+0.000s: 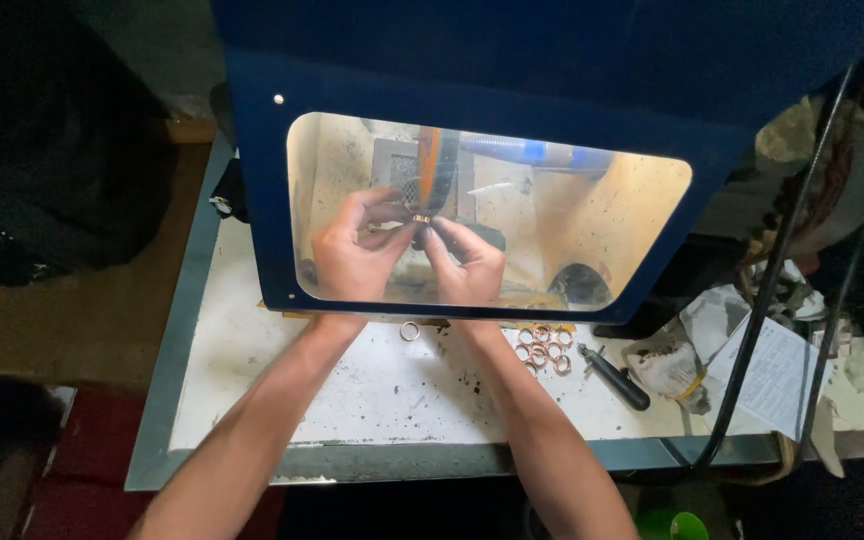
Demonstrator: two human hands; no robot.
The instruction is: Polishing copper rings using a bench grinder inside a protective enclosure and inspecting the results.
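Sitting on a white table is a big blue box with a clear window in its front. Both arms are pushed in under the window. Behind the glass, the left hand and the right hand are seen close together. One small gold ring is pinched between the fingertips of both hands, right against an orange wheel. On the table, a black-handled tool is laid to the right. A little pile of rings is seen just beside the right wrist. One lone ring is left between the arms.
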